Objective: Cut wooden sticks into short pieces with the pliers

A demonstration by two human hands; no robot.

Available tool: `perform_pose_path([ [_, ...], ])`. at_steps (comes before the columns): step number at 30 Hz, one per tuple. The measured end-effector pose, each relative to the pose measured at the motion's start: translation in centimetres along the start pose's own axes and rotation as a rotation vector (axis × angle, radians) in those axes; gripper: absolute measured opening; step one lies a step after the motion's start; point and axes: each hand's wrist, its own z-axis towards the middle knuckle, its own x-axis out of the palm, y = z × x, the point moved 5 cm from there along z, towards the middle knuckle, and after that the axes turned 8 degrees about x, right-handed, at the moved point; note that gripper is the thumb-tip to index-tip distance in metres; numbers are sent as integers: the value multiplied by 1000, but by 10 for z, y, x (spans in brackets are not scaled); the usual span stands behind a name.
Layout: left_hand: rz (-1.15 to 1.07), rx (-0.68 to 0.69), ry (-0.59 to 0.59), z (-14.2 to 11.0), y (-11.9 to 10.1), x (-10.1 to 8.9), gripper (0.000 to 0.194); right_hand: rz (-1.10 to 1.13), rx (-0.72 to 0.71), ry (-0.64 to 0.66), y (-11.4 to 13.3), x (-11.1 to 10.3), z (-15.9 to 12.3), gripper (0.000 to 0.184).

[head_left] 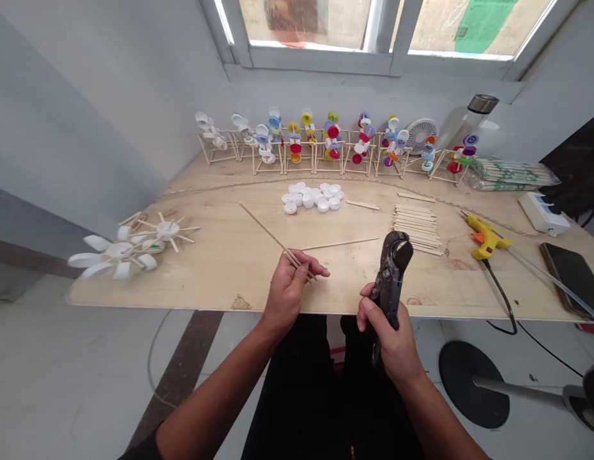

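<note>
A person's left hand [287,287] pinches thin wooden sticks [269,234] between thumb and fingers, the long ends reaching toward 11 o'clock. The right hand [388,338] is closed firmly around the handles of a dark metal cutter [391,273], held upright just above the near edge of a pale wooden board [205,284]. The two hands are near each other, but no stick rests in the cutter's head, and the sticks and the cutter do not touch. A loose stick [340,244] lies on the board just beyond the hands, at 12 o'clock.

Across the board at 12 o'clock sits a heap of white bottle caps [311,197]. A stack of flat craft sticks [416,229] lies at 1 o'clock, and a yellow glue gun [486,237] at 2 o'clock, with a phone [572,278] beyond it at 3 o'clock. At 9 o'clock rest two white cap wheels with stick spokes [134,246]. A row of small stick stands [330,145] carrying colored caps lines the far edge of the board, beneath a window [373,32].
</note>
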Motion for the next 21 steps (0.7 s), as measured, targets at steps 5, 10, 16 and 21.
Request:
perform_pose_path([
  [5, -312, -159, -73, -6, -26, 16, 10, 12, 6, 13, 4, 6, 3, 16],
  [10, -409, -243, -105, -17, -30, 31, 9, 19, -14, 44, 10, 17, 3, 14],
  [16, -531, -309, -128, -26, -18, 47, 13, 11, -38, -1, 15, 23, 1, 14],
  [21, -560, -327, -118, -29, -17, 55, 16, 8, -5, -86, 5, 19, 0, 15],
])
